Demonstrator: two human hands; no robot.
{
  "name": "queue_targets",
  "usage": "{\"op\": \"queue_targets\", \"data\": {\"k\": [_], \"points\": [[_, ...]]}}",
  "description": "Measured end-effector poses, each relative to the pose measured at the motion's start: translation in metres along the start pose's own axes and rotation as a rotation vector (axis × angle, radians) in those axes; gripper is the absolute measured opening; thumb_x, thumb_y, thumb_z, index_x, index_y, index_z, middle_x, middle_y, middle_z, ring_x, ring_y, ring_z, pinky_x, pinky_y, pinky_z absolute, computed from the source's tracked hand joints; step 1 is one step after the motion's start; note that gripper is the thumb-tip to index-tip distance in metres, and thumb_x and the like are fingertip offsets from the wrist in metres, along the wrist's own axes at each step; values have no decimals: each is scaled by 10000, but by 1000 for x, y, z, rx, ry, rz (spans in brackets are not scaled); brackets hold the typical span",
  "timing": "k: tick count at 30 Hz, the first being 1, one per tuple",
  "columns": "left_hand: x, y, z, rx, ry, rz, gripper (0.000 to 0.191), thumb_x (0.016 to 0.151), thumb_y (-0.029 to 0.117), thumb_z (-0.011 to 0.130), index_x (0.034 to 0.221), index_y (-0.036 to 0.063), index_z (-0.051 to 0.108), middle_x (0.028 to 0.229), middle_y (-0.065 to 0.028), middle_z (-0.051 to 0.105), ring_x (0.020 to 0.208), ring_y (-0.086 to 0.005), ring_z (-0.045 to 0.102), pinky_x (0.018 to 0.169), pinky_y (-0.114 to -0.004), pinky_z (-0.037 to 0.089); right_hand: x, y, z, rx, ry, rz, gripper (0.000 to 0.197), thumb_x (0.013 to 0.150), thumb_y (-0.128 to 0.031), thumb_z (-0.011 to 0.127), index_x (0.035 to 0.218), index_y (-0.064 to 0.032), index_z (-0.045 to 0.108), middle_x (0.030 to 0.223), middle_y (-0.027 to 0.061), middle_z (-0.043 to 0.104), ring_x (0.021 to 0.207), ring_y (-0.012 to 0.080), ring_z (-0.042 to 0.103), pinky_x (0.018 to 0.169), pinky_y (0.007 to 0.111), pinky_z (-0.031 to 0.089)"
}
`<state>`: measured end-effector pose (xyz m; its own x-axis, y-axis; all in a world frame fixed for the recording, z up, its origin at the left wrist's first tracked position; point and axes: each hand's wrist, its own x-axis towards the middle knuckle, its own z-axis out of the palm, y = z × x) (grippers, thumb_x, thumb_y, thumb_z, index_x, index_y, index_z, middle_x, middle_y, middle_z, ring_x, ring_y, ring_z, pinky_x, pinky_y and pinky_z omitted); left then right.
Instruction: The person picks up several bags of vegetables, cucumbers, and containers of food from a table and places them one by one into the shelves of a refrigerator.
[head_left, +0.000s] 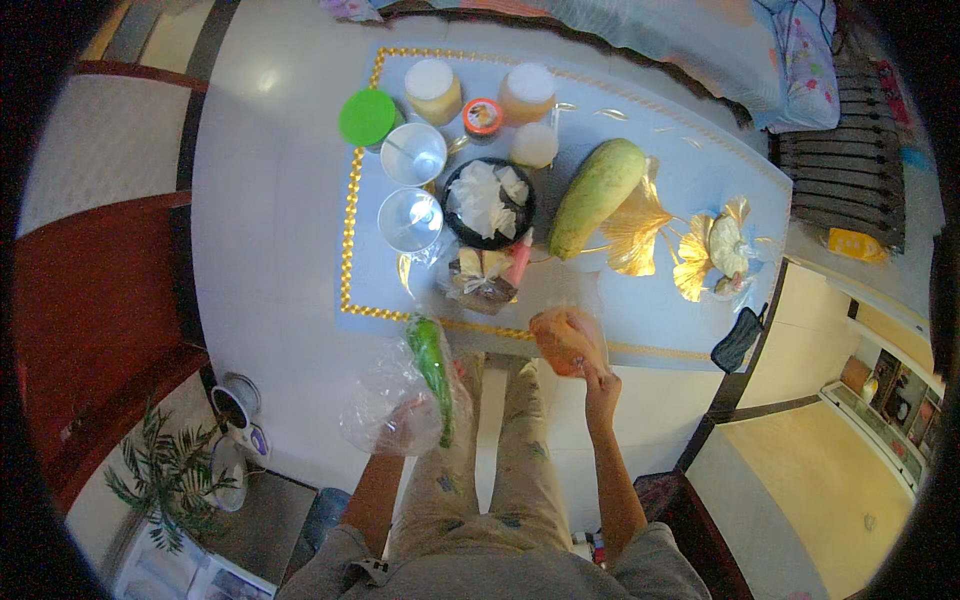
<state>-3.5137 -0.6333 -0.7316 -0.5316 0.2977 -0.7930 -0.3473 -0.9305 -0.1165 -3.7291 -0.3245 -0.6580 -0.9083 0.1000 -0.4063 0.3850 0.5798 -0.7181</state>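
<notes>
My left hand (406, 417) is shut on a clear plastic bag (375, 401), which partly covers its fingers. A long green pepper (430, 367) lies upright along the bag's right side. My right hand (602, 394) grips the gathered end of another clear bag with something orange (564, 341) in it; blur hides what that is. This bag is over the table's near edge. Just beyond my hands sits a tied clear bag (484, 289) with brown and pale contents, beside a pink tube-like item (520, 259).
On the table's pale cloth (645, 315) stand a black bowl (450, 217) of crumpled white tissue, two clear cups (410, 220), a green-lidded container (367, 118), several jars (433, 90), and a large green-yellow gourd or papaya (598, 196). Wrapped pale produce (727, 246) and a dark pouch (738, 341) lie right.
</notes>
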Motion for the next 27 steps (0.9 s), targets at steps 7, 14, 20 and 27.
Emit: {"op": "queue_targets", "data": {"k": [7, 14, 20, 27], "points": [[16, -43, 100, -16, -149, 37, 388, 842, 356, 469, 1086, 55, 488, 1047, -78, 486, 1004, -220, 469, 877, -414, 360, -69, -107, -34, 102, -149, 195, 204, 826, -120, 564, 902, 67, 594, 711, 90, 607, 593, 114, 551, 533, 273, 480], [41, -31, 189, -6, -315, 145, 380, 838, 353, 473, 1080, 61, 493, 1035, -75, 477, 986, -220, 468, 865, -416, 356, -88, -106, -16, 280, -152, 153, 261, 768, -105, 634, 977, 32, 559, 872, 91, 608, 833, 140, 558, 732, 276, 439], [61, -25, 225, -48, -397, 189, 374, 834, 350, 476, 1076, 66, 498, 1025, -71, 470, 970, -220, 468, 855, -418, 353, -66, -133, -32, 107, -283, -116, 339, 714, -87, 667, 1022, 9, 562, 1031, 147, 567, 912, 224, 562, 747, 306, 455], [65, -28, 239, -109, -483, 177, 366, 830, 346, 480, 1071, 71, 503, 1013, -67, 461, 952, -220, 467, 842, -420, 349, -47, -142, -46, 159, -487, -166, 388, 736, -41, 573, 1122, -71, 551, 1121, 156, 534, 1033, 275, 523, 799, 340, 453]]}}
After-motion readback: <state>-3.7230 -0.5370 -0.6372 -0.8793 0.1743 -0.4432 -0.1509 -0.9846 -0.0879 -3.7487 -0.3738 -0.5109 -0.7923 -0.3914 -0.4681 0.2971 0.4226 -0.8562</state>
